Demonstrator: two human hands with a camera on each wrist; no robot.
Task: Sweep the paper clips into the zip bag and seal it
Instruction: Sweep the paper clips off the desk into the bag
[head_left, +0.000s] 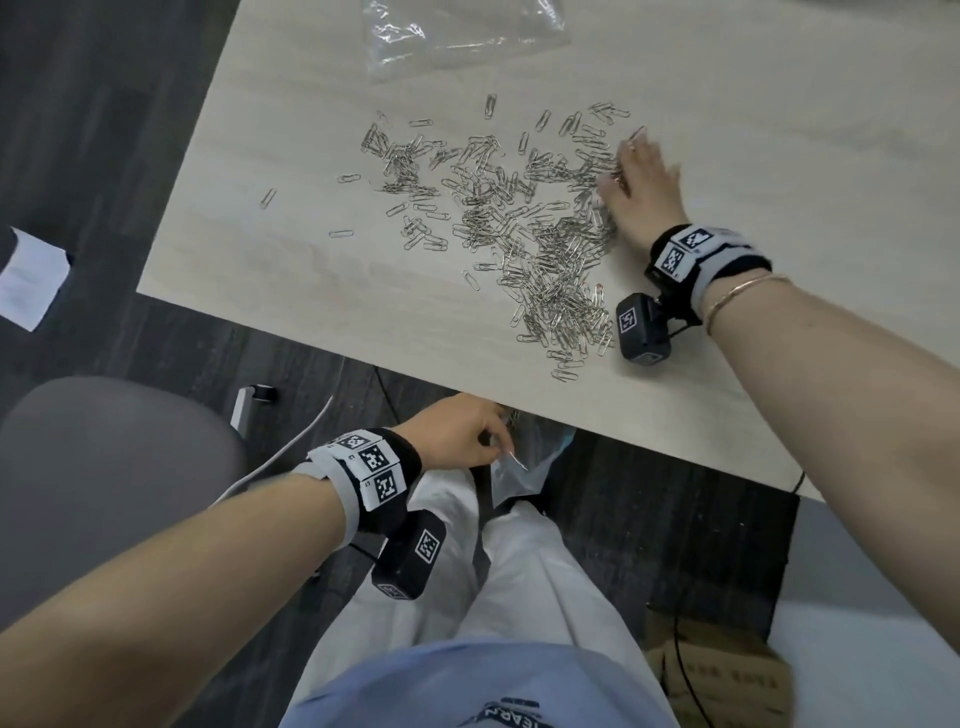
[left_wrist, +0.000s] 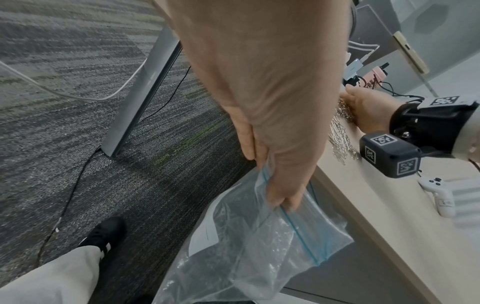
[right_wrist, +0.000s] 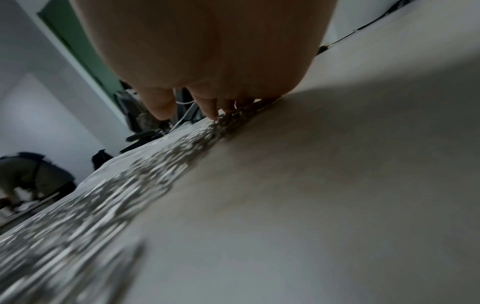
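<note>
Fingers (left_wrist: 283, 193) of the left hand (head_left: 457, 434) pinched the zip bag (left_wrist: 259, 242) open below the table (head_left: 311, 270) edge, while the right hand (head_left: 641, 184) lay flat, fingers spread, against the scattered paper clips (head_left: 519, 218) beside it.

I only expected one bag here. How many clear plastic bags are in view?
2. One zip bag hangs from the left hand below the table edge; another clear bag lies flat at the table's far side.
</note>
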